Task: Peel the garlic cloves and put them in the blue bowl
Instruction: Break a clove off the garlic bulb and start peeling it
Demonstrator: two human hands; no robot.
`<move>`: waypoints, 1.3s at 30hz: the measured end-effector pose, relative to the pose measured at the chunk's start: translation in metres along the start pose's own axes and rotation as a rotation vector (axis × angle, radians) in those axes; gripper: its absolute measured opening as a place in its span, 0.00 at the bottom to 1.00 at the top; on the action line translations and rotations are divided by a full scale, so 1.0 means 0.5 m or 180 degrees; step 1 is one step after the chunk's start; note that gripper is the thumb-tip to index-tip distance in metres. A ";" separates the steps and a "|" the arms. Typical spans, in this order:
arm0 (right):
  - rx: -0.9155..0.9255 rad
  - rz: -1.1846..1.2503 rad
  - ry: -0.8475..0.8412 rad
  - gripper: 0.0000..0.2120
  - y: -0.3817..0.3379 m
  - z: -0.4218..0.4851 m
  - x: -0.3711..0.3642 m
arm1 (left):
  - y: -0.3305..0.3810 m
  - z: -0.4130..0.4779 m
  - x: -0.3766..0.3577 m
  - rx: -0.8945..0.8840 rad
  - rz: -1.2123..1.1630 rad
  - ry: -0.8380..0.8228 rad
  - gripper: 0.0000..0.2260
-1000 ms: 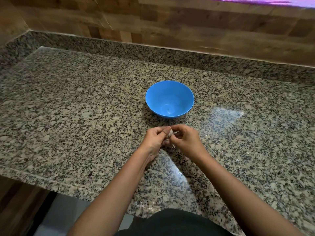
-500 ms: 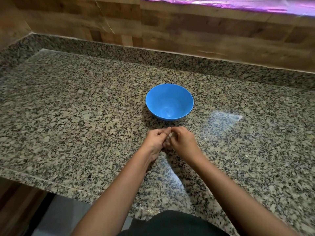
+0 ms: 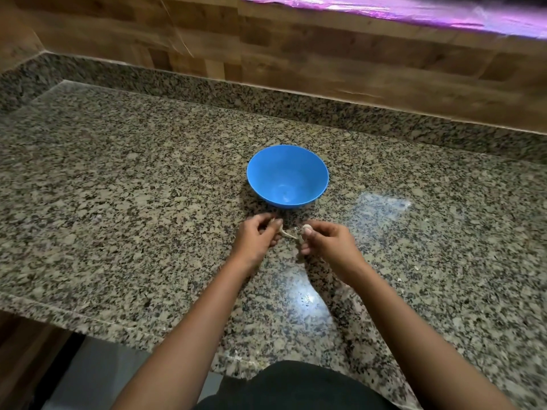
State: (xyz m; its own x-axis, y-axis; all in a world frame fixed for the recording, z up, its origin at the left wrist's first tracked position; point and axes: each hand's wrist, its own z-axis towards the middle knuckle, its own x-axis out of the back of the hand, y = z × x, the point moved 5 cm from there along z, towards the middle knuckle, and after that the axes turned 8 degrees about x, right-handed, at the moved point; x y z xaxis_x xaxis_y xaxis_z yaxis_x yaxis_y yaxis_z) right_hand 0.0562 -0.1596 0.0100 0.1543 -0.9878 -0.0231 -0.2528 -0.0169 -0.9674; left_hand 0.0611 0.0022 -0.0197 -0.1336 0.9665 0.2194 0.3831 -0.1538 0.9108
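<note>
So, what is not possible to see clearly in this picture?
Head view:
- clove: mostly hidden by fingers of the right hand; how peeled, unclear.
- skin strip: thin, blurred; its end hidden in the left hand.
- bowl: pale spot inside, glare or scraps, too small.

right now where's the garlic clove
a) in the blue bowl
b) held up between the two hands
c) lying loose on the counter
b: the right hand pinches the clove and the left hand holds a strip of skin stretched from it, on the near side of the bowl, which looks empty.
</note>
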 end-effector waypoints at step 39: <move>0.0701 -0.3562 0.0322 0.06 0.026 -0.091 0.104 | -0.045 -0.152 -0.138 -0.1850 0.3083 -0.0376 0.25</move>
State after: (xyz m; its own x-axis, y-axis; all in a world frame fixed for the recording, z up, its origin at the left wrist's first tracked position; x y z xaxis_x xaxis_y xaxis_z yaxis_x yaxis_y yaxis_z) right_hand 0.0174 -0.2180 0.0079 0.1074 -0.4442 0.8895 0.1523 -0.8767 -0.4562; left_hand -0.0077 -0.0767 -0.0287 0.0870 0.3977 0.9134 -0.2079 -0.8894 0.4070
